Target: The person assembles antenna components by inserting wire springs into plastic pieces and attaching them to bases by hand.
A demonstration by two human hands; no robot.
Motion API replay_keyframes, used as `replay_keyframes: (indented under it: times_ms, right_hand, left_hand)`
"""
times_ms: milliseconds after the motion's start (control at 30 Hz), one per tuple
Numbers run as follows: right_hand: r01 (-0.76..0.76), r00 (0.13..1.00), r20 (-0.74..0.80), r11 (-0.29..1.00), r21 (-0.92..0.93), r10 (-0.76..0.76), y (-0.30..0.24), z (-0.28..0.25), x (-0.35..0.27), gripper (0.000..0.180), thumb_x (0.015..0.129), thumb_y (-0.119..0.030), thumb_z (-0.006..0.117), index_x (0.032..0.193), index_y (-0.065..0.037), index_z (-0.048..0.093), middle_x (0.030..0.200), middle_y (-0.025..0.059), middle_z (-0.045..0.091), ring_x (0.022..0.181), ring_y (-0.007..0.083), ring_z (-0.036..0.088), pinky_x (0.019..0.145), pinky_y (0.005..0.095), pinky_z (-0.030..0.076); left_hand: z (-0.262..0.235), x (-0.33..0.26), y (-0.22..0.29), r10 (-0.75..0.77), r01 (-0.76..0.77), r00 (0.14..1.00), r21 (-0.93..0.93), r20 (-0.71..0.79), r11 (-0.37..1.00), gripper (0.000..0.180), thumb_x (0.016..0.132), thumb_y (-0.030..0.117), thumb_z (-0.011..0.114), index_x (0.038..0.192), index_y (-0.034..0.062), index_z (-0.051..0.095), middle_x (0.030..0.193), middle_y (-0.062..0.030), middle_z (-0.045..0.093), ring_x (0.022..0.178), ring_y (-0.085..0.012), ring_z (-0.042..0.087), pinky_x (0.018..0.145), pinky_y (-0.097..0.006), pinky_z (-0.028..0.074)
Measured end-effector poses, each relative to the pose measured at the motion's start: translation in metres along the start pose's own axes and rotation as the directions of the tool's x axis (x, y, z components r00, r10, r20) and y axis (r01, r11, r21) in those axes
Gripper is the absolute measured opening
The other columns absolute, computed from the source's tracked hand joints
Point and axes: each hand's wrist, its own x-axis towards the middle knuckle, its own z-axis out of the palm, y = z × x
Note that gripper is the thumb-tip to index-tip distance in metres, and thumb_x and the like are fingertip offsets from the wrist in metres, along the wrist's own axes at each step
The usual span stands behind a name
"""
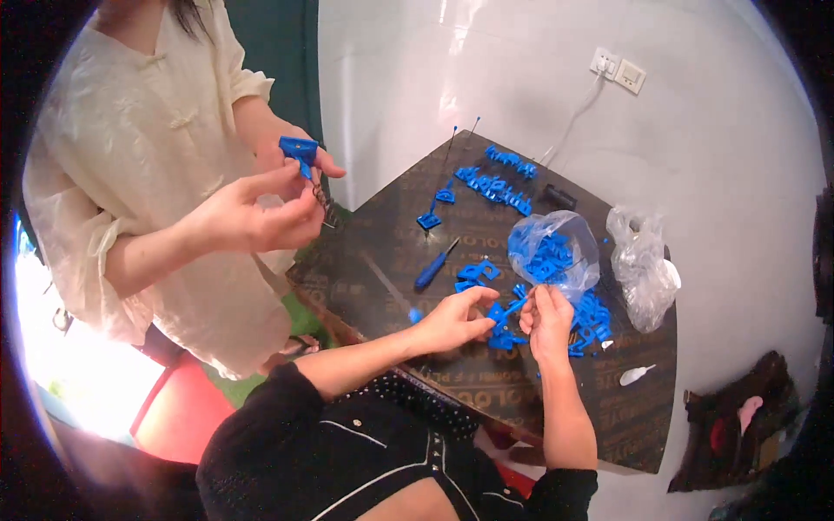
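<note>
My left hand [458, 316] and my right hand [547, 319] meet over the dark table [417, 252], both pinching one small blue plastic part [502, 313] between their fingertips. More blue parts [591, 317] lie heaped just right of my right hand, and a few blue pieces [476, 273] lie beyond my left hand. A clear bag of blue parts [552, 252] stands just behind my hands.
A person in a cream shirt stands at the left, holding a blue part [300, 152] with a spring [325, 201]. On the table lie a blue-handled screwdriver [434, 265], a row of blue assemblies [497, 187], an empty clear bag [641, 260] and a small white bottle [634, 375].
</note>
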Motion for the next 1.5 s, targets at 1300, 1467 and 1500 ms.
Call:
replay_keyframes:
  times_ms: [1300,1467,1500]
  right_hand:
    - [0.010,0.999,0.033,0.981,-0.196,-0.003,-0.007,0.004,-0.004,0.019,0.090,-0.018,0.056,0.082,-0.001,0.055,0.066,0.0045,0.056,0.048,0.0072,0.045,0.041,0.0210,0.034]
    - [0.000,1.000,0.018,0.965,-0.261,0.005,-0.008,0.010,-0.007,0.017,0.089,-0.016,0.056,0.081,0.000,0.055,0.065,0.0048,0.056,0.048,0.0071,0.046,0.040,0.0209,0.034]
    - [0.003,1.000,0.024,0.966,-0.260,0.004,-0.006,0.009,-0.007,0.017,0.089,-0.016,0.056,0.081,0.000,0.055,0.065,0.0048,0.056,0.048,0.0071,0.046,0.040,0.0209,0.034]
  left_hand:
    - [0.009,0.004,0.003,-0.134,0.125,0.983,-0.069,-0.127,0.990,0.023,0.083,0.007,0.062,0.104,0.0006,0.059,0.075,-0.0009,0.061,0.059,-0.0063,0.054,0.050,-0.021,0.045]
    - [0.011,0.006,-0.002,-0.129,0.122,0.982,-0.055,-0.135,0.991,0.018,0.082,0.009,0.065,0.098,0.0021,0.061,0.071,0.0010,0.059,0.057,-0.0048,0.053,0.047,-0.020,0.043]
    - [0.012,0.007,0.000,-0.140,0.136,0.982,-0.041,-0.126,0.990,0.017,0.082,0.008,0.065,0.097,0.0024,0.061,0.069,0.0017,0.059,0.057,-0.0042,0.053,0.047,-0.019,0.043]
